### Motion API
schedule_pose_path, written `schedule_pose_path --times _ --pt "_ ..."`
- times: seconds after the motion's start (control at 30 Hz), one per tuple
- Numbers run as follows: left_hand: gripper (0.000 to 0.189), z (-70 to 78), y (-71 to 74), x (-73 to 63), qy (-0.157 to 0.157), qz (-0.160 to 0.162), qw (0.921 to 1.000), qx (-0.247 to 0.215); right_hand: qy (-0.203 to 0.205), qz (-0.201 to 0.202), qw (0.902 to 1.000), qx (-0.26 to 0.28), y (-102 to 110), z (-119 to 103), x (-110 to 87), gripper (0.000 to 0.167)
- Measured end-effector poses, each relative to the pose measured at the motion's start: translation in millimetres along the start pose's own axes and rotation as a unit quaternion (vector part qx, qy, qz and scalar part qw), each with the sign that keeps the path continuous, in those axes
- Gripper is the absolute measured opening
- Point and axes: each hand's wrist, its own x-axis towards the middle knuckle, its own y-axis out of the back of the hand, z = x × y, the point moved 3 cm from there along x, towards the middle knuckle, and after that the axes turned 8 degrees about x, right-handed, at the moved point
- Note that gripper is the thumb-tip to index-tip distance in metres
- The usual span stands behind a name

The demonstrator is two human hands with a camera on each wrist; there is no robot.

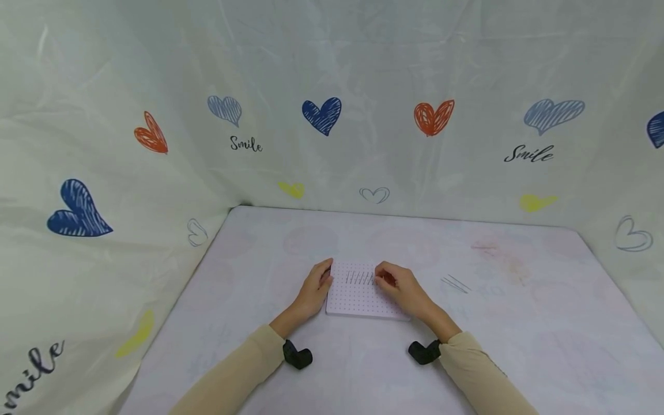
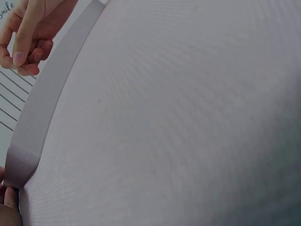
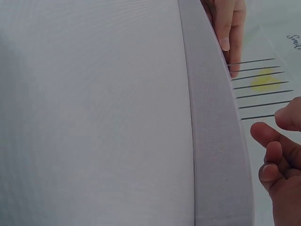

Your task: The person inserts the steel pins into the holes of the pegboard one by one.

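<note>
The right grip (image 1: 395, 282), a bare hand with curled fingers, pinches the rightmost pin (image 3: 257, 117) near its upper end, between thumb and forefinger. That thin dark pin stands at the end of a row; the other pins (image 3: 261, 85) rise side by side to its left, all set in the upper part of a white board (image 1: 358, 301) dotted with small holes. The left grip (image 1: 314, 288) holds the board by its left edge. Just right of the board, loose pins (image 1: 459, 282) lie on the pale desk (image 1: 254, 248). Beige sleeves (image 1: 228, 374) cover both forearms, and a white curtain (image 1: 378, 57) printed with hearts hangs behind.
</note>
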Motion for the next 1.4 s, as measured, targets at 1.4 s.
schedule_pose_path --times 1.4 --pt "0.048 2.0 -0.2 -2.0 -0.003 0.003 1.0 -0.005 -0.125 0.167 0.9719 -0.108 111 40 -57.0 0.018"
